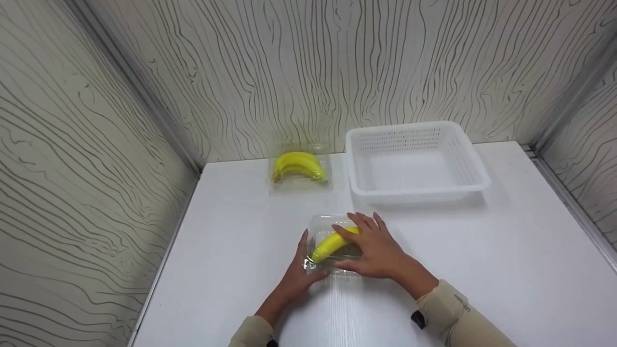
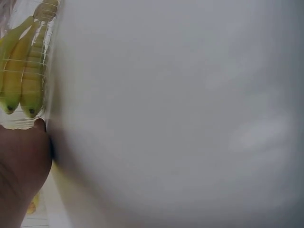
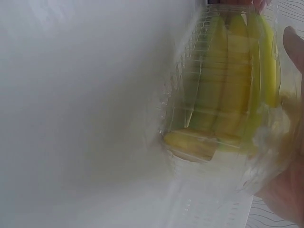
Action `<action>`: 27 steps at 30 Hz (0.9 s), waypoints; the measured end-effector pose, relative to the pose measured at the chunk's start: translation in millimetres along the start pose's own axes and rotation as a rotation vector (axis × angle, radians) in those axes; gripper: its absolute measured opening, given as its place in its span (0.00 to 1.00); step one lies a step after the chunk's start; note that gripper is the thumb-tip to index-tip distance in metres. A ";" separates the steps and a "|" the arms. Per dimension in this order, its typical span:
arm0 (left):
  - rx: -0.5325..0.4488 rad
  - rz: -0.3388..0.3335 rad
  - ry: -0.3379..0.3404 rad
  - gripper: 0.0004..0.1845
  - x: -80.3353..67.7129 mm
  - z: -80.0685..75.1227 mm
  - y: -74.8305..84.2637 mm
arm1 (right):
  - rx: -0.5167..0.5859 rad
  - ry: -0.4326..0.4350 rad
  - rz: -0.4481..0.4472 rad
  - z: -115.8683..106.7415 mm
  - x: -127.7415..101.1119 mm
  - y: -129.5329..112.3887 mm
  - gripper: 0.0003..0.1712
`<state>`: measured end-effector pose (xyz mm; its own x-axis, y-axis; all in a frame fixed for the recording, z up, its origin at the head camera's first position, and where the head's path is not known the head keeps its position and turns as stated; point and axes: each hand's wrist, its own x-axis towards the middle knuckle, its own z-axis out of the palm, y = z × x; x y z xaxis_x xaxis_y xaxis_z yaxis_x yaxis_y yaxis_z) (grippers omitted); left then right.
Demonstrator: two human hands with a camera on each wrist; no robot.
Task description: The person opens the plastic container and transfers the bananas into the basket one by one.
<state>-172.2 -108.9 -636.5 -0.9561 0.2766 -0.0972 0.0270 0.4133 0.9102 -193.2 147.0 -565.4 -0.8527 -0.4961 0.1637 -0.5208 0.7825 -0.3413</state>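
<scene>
The left hand [image 1: 297,275], thumb and fingers apart, braces the left side of the clear box [image 1: 319,223] of bananas [image 1: 330,246] on the worktop [image 1: 231,236], while the right hand [image 1: 382,253] spreads over its top, apparently for steadiness.

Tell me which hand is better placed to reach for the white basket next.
The right hand, probably: in the head view it lies nearer the white basket, over the right part of the clear container. The left hand is at the container's left side, farther away.
</scene>
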 end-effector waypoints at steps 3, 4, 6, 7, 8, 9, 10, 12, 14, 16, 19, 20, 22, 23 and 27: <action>-0.002 -0.002 0.002 0.65 -0.6 -0.2 -0.9 | -0.001 0.003 -0.004 1.0 0.7 -0.2 0.50; -0.003 -0.005 0.004 0.65 -1.0 -0.4 -1.1 | 0.002 0.003 -0.006 1.6 0.9 -0.1 0.50; -0.004 -0.012 0.006 0.66 -1.7 -0.4 -1.2 | 0.002 0.002 -0.010 3.0 1.3 0.1 0.51; -0.001 -0.014 0.006 0.66 -1.8 -0.3 -1.2 | 0.002 0.004 -0.013 3.4 1.5 0.1 0.51; 0.000 -0.015 0.006 0.66 -1.7 -0.2 -1.2 | 0.003 0.008 -0.015 3.7 1.6 0.2 0.51; 0.002 -0.016 0.007 0.66 -1.5 -0.1 -1.0 | 0.003 0.014 -0.017 4.1 1.6 0.3 0.51; 0.004 -0.016 0.006 0.66 -1.1 0.1 -1.0 | 0.005 0.018 -0.017 4.2 1.6 0.4 0.50; 0.006 -0.014 0.005 0.66 -1.1 0.3 -0.9 | 0.008 0.022 -0.017 3.6 1.6 0.0 0.50; 0.007 -0.012 0.006 0.66 -1.6 0.1 -1.2 | 0.010 0.020 -0.017 2.9 1.4 -0.4 0.50; 0.004 -0.010 0.005 0.66 -2.4 -0.2 -1.5 | 0.015 0.014 -0.015 2.4 1.0 -0.6 0.50; 0.002 -0.004 0.003 0.66 -1.9 -0.1 -1.0 | 0.016 0.014 -0.009 2.2 0.4 -0.4 0.50; 0.003 -0.004 0.002 0.66 -1.5 0.0 -0.8 | 0.016 0.014 -0.005 2.3 0.2 -0.3 0.50; 0.006 -0.006 0.001 0.66 -1.2 0.3 -0.8 | 0.016 0.011 0.000 2.3 0.0 -0.3 0.51; 0.007 -0.008 0.003 0.66 -1.0 0.4 -0.6 | 0.010 0.008 0.002 2.5 0.2 -0.2 0.51; 0.006 -0.011 0.006 0.66 -0.9 1.4 -0.7 | 0.002 0.008 0.003 2.4 0.2 0.8 0.52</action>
<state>-170.9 -108.2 -637.6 -0.9580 0.2669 -0.1046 0.0184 0.4215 0.9067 -193.6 146.6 -567.9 -0.8543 -0.4912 0.1700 -0.5186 0.7829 -0.3438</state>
